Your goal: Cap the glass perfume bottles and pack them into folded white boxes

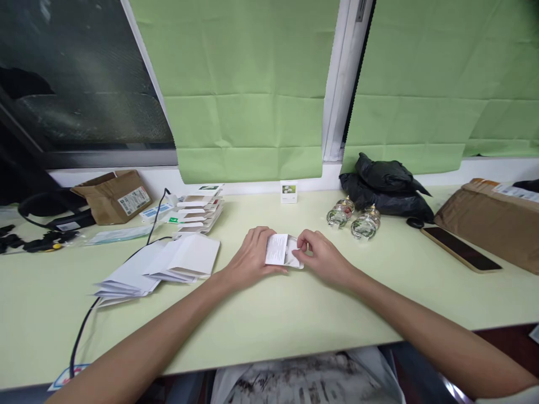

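Near the middle of the table, my left hand [252, 255] is closed around the left side of a small white box [277, 250] with fine print on its face. My right hand [322, 257] is at the box's right end, thumb and forefinger pinched at its flap. A pale piece shows by the flap, too small to make out. Behind my hands a similar small white box [288, 192] with a green picture stands upright. To the left are a stack of flattened small cartons [197, 213] and a pile of folded white paper pieces [185, 258].
Several clear round containers [363, 226] stand right of my hands, before black plastic bags [385, 188]. Further right lie a phone [461, 248] and a brown parcel [488, 224]. An opened brown carton [113, 196] and a black cable [84, 325] are on the left.
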{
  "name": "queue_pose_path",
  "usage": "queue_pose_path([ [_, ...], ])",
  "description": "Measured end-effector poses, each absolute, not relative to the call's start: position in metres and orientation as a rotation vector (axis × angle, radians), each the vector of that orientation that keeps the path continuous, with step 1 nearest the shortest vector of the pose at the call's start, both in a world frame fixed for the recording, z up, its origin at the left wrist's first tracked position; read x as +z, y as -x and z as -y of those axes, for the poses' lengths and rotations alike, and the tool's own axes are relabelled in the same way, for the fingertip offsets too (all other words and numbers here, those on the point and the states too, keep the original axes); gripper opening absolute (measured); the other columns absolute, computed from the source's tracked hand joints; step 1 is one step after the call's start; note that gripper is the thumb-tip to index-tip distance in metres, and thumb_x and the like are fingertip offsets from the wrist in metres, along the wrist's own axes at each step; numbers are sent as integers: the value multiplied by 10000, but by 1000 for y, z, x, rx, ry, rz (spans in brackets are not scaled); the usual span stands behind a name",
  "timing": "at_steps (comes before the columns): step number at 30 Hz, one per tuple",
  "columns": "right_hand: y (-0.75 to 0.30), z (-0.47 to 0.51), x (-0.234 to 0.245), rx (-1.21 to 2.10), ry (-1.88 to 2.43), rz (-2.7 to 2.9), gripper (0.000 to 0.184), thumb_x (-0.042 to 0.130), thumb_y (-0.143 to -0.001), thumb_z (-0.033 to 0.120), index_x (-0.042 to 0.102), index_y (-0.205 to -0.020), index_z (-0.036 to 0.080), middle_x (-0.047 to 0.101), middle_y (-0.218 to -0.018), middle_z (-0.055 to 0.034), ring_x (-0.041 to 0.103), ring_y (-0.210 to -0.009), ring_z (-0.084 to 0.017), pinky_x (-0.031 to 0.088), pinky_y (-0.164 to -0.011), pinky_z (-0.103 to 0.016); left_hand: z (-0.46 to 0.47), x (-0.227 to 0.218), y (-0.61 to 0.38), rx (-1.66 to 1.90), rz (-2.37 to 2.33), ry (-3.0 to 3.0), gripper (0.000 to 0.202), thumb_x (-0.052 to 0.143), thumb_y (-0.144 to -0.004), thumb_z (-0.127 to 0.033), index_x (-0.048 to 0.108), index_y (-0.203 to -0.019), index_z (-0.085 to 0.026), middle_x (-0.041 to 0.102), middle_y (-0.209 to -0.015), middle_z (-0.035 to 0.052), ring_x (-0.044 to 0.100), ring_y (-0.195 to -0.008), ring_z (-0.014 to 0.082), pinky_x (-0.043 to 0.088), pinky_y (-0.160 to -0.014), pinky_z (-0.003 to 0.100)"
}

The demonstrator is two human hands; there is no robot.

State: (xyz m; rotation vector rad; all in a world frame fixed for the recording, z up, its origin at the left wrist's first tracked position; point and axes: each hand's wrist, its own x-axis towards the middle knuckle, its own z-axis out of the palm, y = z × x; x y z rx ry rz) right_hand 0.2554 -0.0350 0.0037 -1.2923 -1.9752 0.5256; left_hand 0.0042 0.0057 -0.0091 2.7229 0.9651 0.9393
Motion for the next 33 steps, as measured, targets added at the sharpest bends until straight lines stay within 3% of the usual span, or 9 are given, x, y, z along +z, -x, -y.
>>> queue_pose_path([
  [5,-248,25,-15,891,1277,1662,214,686,-900,373,555,-1010,244,642,-829,35,583,-759,-173,414,-665,-289,-2,-16,-11,1032,-1070,-2768,855,819,-789,-634,400,-1405,-214,501,-1348,173,470,-1269,379,478,-1005,555],
  [10,-244,17,-25,1209,1095,1345,461,802,-794,400,506,-1106,236,683,-768,51,620,-676,-157,429,-631,-269,-3,-17,-13,1072,-1082,-2750,843,839,-777,-615,417,-1392,-223,510,-1344,159,487,-1254,374,477,-1001,548],
  [16,-249,8,-22,1336,1097,1363,326,829,-754,418,632,-820,166,651,-629,13,540,-512,-103,411,-485,-230,-5,-7,-14,880,-1162,-2686,875,805,-714,-748,495,-1334,-214,594,-1263,135,514,-1176,371,483,-952,518],
  [22,-273,-1,-17,1363,1343,1447,236,796,-813,326,606,-834,188,664,-566,6,590,-450,-119,512,-442,-223,-8,-7,-11,762,-1174,-2697,822,713,-780,-788,552,-1324,-194,635,-1216,139,535,-1119,360,469,-929,498],
  [27,-297,-4,-7,1211,1607,1658,95,672,-860,222,585,-843,190,641,-562,32,545,-401,-100,425,-407,-202,-9,-4,-4,657,-1168,-2726,703,655,-860,-753,588,-1297,-207,650,-1233,131,539,-1132,346,458,-940,478],
  [33,-321,-14,-4,1051,1696,1755,92,641,-799,149,562,-802,196,612,-518,48,537,-410,-118,385,-451,-223,-11,3,8,557,-1246,-2774,710,596,-886,-774,585,-1328,-219,662,-1251,128,546,-1143,348,441,-947,468],
])
